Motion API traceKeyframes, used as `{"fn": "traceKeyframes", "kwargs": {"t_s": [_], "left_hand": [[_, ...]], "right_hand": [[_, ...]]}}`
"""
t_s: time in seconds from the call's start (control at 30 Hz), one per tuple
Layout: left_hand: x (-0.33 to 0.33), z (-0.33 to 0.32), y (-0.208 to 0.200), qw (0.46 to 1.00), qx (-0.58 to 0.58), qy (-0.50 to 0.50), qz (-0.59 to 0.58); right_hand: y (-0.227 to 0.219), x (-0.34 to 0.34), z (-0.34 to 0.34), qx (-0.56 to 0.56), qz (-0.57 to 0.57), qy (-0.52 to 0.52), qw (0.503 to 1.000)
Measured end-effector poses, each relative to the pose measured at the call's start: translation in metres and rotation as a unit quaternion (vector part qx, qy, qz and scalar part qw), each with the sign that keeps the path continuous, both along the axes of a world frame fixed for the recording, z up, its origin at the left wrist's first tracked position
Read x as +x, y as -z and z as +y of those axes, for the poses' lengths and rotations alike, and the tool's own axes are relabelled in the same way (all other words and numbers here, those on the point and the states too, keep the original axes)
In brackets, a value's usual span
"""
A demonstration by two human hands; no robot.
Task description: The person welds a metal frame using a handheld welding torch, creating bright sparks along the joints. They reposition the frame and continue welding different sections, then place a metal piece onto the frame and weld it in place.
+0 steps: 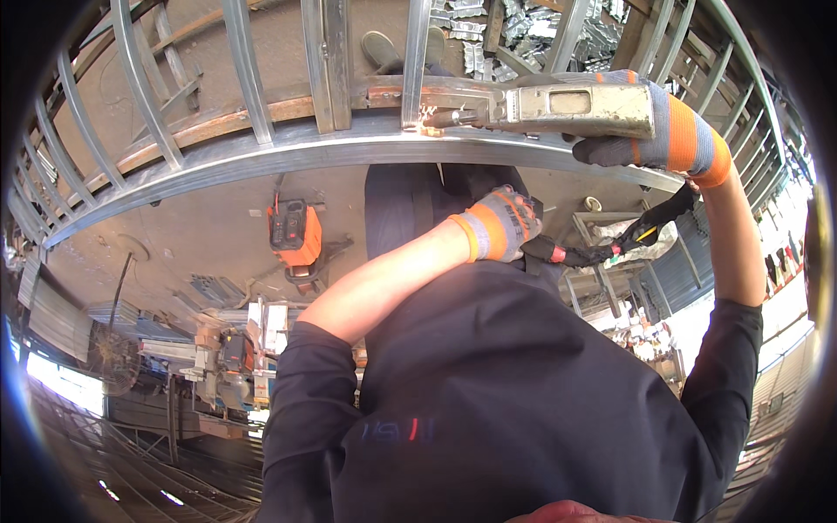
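My right hand (641,139), in a grey and orange glove, is closed round a worn, pale handheld welding gun (571,105). The gun's nozzle (455,118) points left, and a bright glow with small sparks shows at its tip. This tip meets the joint where an upright metal tube (415,65) joins a long metal rail (331,155). Close to my waist, my left hand (501,225), gloved alike, is closed on a thick black cable (575,256) with red bands. Toward my right wrist the cable rises; part of it is hidden.
Several uprights run along the curved metal frame, with a rusty bar (209,131) behind them. Scrap-like metal pieces (532,39) lie at the far right. An orange and black machine (295,234) stands on the floor to the left. My shoe (381,50) shows beyond the rail.
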State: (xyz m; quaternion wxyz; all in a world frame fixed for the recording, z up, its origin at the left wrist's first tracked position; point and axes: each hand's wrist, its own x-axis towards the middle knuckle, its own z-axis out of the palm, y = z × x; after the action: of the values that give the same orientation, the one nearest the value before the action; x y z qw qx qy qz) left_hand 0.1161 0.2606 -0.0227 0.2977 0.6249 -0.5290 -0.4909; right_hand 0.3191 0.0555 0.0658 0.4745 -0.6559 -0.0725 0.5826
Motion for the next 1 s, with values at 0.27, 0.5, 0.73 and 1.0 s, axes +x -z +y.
{"fn": "traceKeyframes", "kwargs": {"t_s": [0.27,0.5,0.73,1.0], "left_hand": [[0.008,0.024,-0.01,1.0,0.019,-0.008,-0.018],[0.028,0.095,-0.007,0.999,0.032,-0.007,0.003],[0.051,0.173,-0.004,1.0,0.013,0.023,-0.002],[0.049,0.192,-0.005,0.999,0.019,0.038,-0.019]], "right_hand": [[-0.032,0.003,0.007,-0.062,-0.14,0.008,0.988],[-0.025,0.012,0.078,-0.026,-0.333,-0.085,0.939],[-0.023,0.035,0.171,-0.04,-0.064,-0.005,0.997],[-0.01,0.04,0.192,-0.08,-0.02,-0.043,0.996]]}}
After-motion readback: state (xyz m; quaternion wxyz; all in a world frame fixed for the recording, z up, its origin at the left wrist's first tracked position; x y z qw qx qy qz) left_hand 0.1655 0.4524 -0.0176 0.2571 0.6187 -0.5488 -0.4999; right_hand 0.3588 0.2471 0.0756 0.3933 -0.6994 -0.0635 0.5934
